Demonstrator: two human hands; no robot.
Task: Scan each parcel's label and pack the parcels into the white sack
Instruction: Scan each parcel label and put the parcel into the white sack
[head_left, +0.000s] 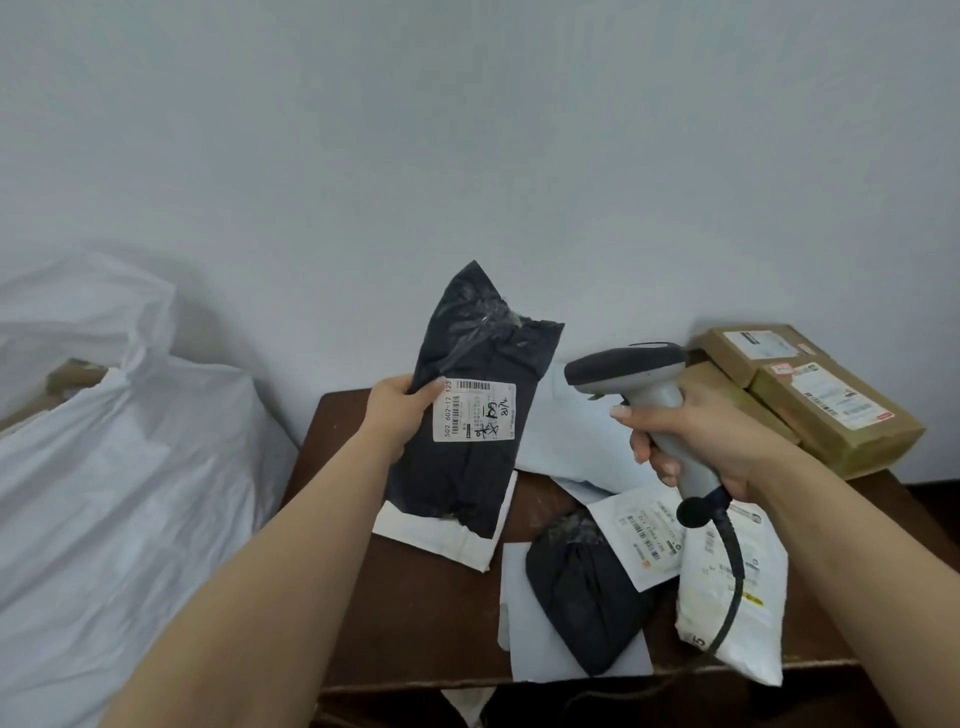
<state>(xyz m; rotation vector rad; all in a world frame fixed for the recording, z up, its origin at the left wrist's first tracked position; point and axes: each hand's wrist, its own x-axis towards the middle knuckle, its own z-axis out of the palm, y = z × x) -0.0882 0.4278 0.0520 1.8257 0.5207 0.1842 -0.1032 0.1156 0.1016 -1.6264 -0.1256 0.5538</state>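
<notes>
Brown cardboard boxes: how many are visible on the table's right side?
3: a rear cardboard box, a front labelled box, and one beneath them, partly behind the right hand. More may be hidden.

My left hand shows only its thumb on the black parcel; my other fingers are hidden behind it, and the small print on its label is too blurred to read. The white sack is cut off by the left edge, and it hides most of a brown box behind it. The scanner cable drops out of sight below the tabletop edge.
</notes>
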